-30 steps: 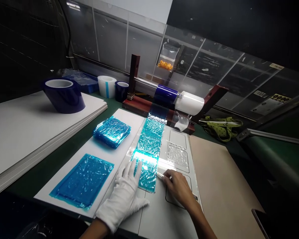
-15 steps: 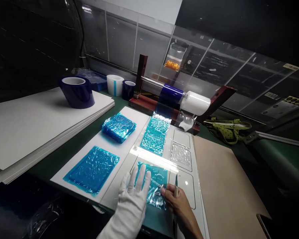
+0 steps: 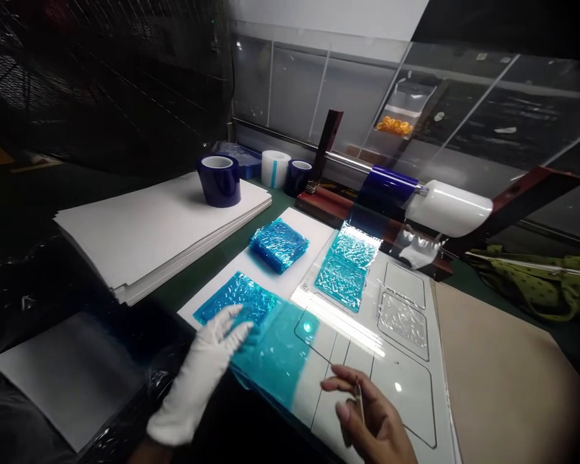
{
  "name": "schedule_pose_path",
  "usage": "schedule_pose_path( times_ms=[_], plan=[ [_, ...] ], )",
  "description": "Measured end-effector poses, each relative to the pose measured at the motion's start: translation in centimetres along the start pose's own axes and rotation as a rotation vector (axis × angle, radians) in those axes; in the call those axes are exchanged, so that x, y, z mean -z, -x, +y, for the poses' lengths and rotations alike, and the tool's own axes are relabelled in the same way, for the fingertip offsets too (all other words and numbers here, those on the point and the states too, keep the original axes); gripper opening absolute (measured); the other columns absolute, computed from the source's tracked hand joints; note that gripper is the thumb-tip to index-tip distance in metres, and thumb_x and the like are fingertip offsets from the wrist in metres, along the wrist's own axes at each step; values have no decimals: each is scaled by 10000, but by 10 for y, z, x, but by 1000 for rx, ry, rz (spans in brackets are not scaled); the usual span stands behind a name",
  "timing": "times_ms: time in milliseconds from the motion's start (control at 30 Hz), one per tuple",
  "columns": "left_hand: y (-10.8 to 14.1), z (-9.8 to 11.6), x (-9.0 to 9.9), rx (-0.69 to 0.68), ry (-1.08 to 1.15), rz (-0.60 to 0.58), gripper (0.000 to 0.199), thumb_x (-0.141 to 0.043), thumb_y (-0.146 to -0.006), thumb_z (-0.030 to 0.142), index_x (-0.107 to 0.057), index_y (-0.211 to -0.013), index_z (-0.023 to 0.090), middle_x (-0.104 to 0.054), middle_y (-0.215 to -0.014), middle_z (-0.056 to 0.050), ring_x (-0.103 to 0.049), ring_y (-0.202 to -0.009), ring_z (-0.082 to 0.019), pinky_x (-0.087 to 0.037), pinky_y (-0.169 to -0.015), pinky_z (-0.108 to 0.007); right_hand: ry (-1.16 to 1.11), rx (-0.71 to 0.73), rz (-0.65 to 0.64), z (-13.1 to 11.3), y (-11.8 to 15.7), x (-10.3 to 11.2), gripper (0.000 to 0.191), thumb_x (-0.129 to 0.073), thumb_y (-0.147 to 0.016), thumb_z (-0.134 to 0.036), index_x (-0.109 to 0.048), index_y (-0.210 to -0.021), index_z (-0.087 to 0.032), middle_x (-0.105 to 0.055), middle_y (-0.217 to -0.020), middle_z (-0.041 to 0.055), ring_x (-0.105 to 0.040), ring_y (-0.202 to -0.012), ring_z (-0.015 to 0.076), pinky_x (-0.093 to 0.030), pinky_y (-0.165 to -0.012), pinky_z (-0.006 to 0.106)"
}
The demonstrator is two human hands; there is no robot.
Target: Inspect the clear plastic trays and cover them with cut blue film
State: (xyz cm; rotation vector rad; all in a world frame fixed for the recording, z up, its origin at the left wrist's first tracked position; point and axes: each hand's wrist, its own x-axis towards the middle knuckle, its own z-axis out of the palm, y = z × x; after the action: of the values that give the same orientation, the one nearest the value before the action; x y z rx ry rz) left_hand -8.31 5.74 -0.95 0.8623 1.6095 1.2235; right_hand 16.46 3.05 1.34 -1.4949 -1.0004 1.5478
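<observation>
My left hand (image 3: pixel 215 341), in a white glove, has its thumb and fingers closed at the edge of a translucent teal film sheet (image 3: pixel 283 351). This sheet spans the board's front part and overlaps a blue film-covered piece (image 3: pixel 239 296) on white paper. My bare right hand (image 3: pixel 372 412) hovers above the outlined board (image 3: pixel 406 380), a slim blade-like tool (image 3: pixel 359 403) tucked among its bent fingers. A stack of blue film pieces (image 3: pixel 280 245) lies farther back. Teal film strip (image 3: pixel 343 277) runs from the blue roll (image 3: pixel 391 187) onto the board.
A red-brown roll stand (image 3: pixel 319 200) also bears a white roll (image 3: pixel 449 206). A blue tape roll (image 3: pixel 220 180) sits on stacked white sheets (image 3: pixel 145 225) at left. Brown board (image 3: pixel 502 361) lies at right, a green dotted bag (image 3: pixel 536 283) behind it. Clear textured film (image 3: pixel 401 319) rests on the board.
My left hand has moved left with the teal film, from the board toward the blue piece on the paper. My right hand has let go of the film and drawn back. The view has swung left.
</observation>
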Motion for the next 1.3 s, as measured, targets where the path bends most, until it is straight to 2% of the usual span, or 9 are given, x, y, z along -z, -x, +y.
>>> schedule_pose_path(
  times_ms=[167, 300, 367, 500, 600, 767, 933, 1100, 1300],
  plan=[
    [-37, 29, 31, -69, -43, 44, 574, -595, -818, 512, -547, -1287, 184, -626, -1275, -91, -601, -1134, -250, -518, -953, -412, 136, -36, 75, 7, -11, 33, 516, -710, -695, -616, -643, -1066, -264, -627, -840, 46, -520, -656, 172, -446, -543, 260],
    [-57, 18, 36, -108, -177, 46, 596, -600, -801, 522, -589, -1256, 137, -716, -1042, -95, -661, -868, -224, -563, -768, -368, 275, -49, 135, 17, -13, 50, 631, -627, -757, -650, -577, -1262, -276, -562, -699, 9, -504, -609, 181, -454, -545, 280],
    [-62, 8, 37, -151, -278, 75, 566, -573, -815, 524, -617, -1224, 136, -717, -1009, -91, -657, -846, -224, -558, -775, -372, 351, -37, 204, 20, -13, 54, 661, -585, -774, -672, -558, -1308, -283, -644, -867, 49, -563, -698, 209, -475, -584, 295],
    [-67, 5, 31, -339, -557, 257, 588, -570, -818, 502, -562, -1282, 141, -560, -1307, -145, -533, -1180, -323, -404, -1048, -488, 533, 22, 266, 22, -26, 68, 641, -478, -826, -664, -560, -1322, -267, -609, -1259, 94, -605, -1037, 285, -513, -740, 340],
    [-71, 19, 4, -571, -759, 169, 573, -583, -832, 448, -505, -1342, 200, -457, -1423, -123, -383, -1340, -324, -279, -1141, -494, 815, 141, 315, 14, -47, 78, 543, -369, -887, -550, -616, -1232, -211, -658, -1119, 105, -631, -979, 272, -495, -782, 365],
    [-90, 40, -87, -928, -959, -270, 756, -646, -797, 504, -347, -1448, 263, -247, -1576, -65, -111, -1468, -312, -141, -1190, -491, 1034, 183, 470, -13, -88, 82, 309, -421, -887, -365, -652, -1006, -197, -679, -1016, 93, -627, -897, 284, -422, -718, 365],
    [-125, 32, -161, -1029, -1064, -586, 1056, -639, -646, 746, -316, -1456, 150, -257, -1554, -173, -168, -1453, -344, -177, -1177, -505, 1026, 220, 469, -28, -110, 72, 194, -474, -866, -253, -659, -883, -198, -676, -960, 82, -617, -875, 258, -376, -688, 325],
    [-142, 25, -178, -1053, -1096, -624, 973, -630, -679, 729, -368, -1421, 156, -403, -1481, -170, -332, -1387, -351, -295, -1133, -510, 823, 237, 409, -29, -117, 73, 156, -509, -839, -261, -656, -834, -207, -681, -906, 58, -615, -845, 230, -402, -713, 314],
    [-145, 46, -181, -1177, -1106, -557, 307, -498, -910, 134, -547, -1211, 170, -619, -1190, -76, -597, -1080, -200, -495, -941, -411, 430, 166, 306, -28, -110, 93, 334, -597, -784, -515, -645, -853, -192, -678, -864, 45, -563, -666, 168, -410, -611, 282]
  ],
)
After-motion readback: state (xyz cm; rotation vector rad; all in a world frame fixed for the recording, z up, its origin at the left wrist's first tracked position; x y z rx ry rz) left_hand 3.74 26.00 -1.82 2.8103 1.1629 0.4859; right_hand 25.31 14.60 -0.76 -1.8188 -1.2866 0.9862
